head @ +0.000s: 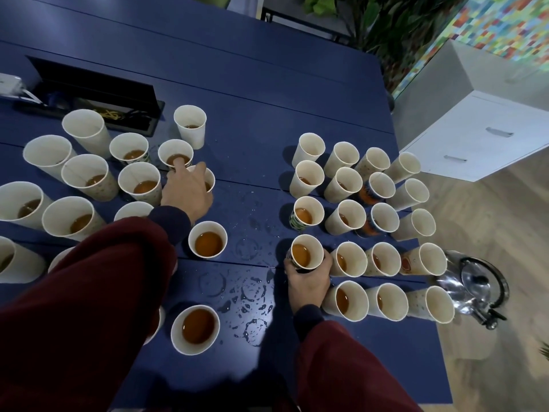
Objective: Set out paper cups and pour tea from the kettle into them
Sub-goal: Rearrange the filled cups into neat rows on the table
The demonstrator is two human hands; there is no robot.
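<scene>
**Paper cups (344, 179) of tea crowding a wet blue worktop (252, 99)**

Right hand (309, 281) is clasping a filled cup (306, 254); left hand (187, 191) is curling round a half-hidden cup (210, 181). Kettle (472, 281) is standing at the right edge. Gripping low and sliding level is looking safest among the spilled drops (249, 292).

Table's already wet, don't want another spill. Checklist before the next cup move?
1. Right hand grip on tea-filled white paper cup: ok, fingers curl round its wall.
2. Left hand grip: cannot tell; it lies over a partly hidden paper cup.
3. Dark blue table dry: not ok, droplets and ring marks between the cup groups.
4. Shiny steel kettle secure: cannot tell; it stands at the right table edge.
5. Free spot to set down: ok, bare strip mid-table.
</scene>
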